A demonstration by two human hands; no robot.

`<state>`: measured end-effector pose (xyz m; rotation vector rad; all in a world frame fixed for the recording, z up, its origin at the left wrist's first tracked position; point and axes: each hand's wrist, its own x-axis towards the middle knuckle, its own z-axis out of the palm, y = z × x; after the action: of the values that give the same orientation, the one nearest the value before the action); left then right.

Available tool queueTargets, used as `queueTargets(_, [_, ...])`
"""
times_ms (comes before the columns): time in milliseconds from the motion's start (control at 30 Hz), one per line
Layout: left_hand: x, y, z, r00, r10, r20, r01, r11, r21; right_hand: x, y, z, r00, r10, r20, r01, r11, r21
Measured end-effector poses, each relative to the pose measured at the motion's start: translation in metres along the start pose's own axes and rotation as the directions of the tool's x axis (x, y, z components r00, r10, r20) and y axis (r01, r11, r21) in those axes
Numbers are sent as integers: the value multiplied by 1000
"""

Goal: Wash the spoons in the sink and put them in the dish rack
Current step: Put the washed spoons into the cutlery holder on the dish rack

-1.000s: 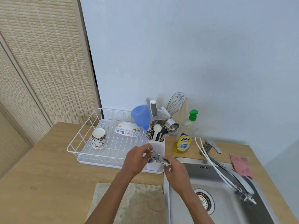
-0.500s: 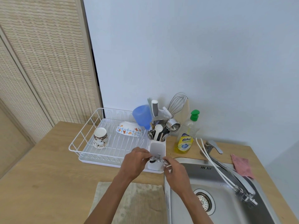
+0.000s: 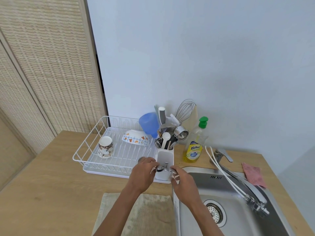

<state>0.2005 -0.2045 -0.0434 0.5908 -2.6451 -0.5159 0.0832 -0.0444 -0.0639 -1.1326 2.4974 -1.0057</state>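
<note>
A person stands at a wooden counter, both hands meeting over the right end of a white wire dish rack. The left hand and the right hand each curl their fingertips around a small bunch of metal spoons. They hold the bunch just above the front pocket of the rack's white cutlery holder. The holder's rear pocket is already crowded with utensils.

The steel sink lies just right of the hands, and no spoons show in the part of it that is visible. No water can be seen running from the tap.

Washing looks finished. What seems left is lowering this bunch into the pocket and letting go. How many spoons are in the bunch is too small to tell.
</note>
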Motion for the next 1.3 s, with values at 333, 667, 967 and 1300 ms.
queueTargets(333, [-87,5,-18,892,-257,-372,224,966,-131,-37,-6,18,982,86,-169,-78,996,52])
queueTargets(667, [-198,-26,59,963,-269,-19,270,958,94,-135,18,106,990,-22,-139,-13,969,-246])
queueTargets(967, [-215,-31,79,937,-335,99,318,935,155,-151,33,120,1000,-6,-21,-3,919,-394])
queueTargets(1300, [-216,-30,79,936,-334,111,309,931,192,-154,32,121,1000,-7,-20,-2,904,-428])
